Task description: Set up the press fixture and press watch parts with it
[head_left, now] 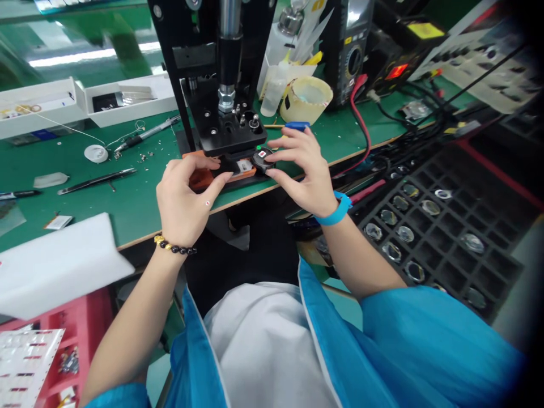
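Right hand (304,170) is gripping a round black part (262,160) by its edge at the right end of the orange fixture (202,180), in front of the black press (233,134); left hand (185,190), thumb and fingers parted, is resting on that fixture. Green bench (136,198) is carrying pen-like tools (148,133), scattered bits (157,156) and white bins (134,116); a multimeter (352,56) is standing behind, a dark compartment tray (450,241) lying at right.

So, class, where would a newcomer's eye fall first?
Probably on the black press, top centre. Just in front of it, the left hand is at an orange fixture and the right hand at a round black part. At the right, a dark grid tray holds round, shiny pieces.
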The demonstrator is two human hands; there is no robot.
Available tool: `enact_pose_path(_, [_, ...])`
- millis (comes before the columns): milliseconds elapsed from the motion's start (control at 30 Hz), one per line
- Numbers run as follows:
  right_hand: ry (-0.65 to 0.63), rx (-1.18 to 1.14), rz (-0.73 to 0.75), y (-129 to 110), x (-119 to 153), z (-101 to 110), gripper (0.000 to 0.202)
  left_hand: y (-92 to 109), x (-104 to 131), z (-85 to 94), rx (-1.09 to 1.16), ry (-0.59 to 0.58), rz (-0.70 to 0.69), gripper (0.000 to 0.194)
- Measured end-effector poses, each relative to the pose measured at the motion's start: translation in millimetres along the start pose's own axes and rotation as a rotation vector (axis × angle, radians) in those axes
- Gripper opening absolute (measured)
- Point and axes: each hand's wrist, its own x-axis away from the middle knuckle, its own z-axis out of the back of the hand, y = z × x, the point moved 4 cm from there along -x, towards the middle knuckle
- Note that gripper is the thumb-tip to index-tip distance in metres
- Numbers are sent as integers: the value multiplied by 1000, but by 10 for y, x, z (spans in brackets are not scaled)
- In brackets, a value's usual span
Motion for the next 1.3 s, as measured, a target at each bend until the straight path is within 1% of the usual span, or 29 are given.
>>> enact_pose_path(100, [-8,-43,7,33,6,-6,30,10,-5,-8,13,0,0,18])
enact_pose_path(200, [42,-81,8,59,7,-14,36,7,-8,-18,42,-9,2,19])
enact_pose_path(333, [97,-95,-26,63,-9,-53,33,-17,-11,-38,51,-17,31,20])
enact_pose_path(467, [157,-119,-41,25,-25,-52,38,-17,-24,-42,53,15,54,21])
enact_pose_path(533, [164,-144,-61,6,-33,-39,42,-10,-34,-38,68,29,72,21])
enact_pose_path(667, [141,-172,-81,-36,-61,-21,41,10,-49,-25,87,36,103,21])
enact_pose_path(733, [111,-175,-96,-46,-82,-34,40,18,-52,-11,82,58,109,22])
enact_pose_path(867, [54,-179,-153,-31,-140,-94,43,17,-52,24,-10,119,72,27])
enact_pose_path(967, [33,-163,-157,-15,-205,-140,47,-26,-56,33,-57,118,59,29])
enact_pose_path(1133, [-16,-77,-101,18,-346,-230,52,-127,-115,81,-64,64,109,28])
enact_pose_path(1233, [-53,-59,-122,43,-419,-323,55,-139,-165,136,-54,0,135,29])
enact_pose_path(1300, [-59,-71,-146,31,-453,-387,54,-143,-189,174,-30,-37,167,32])
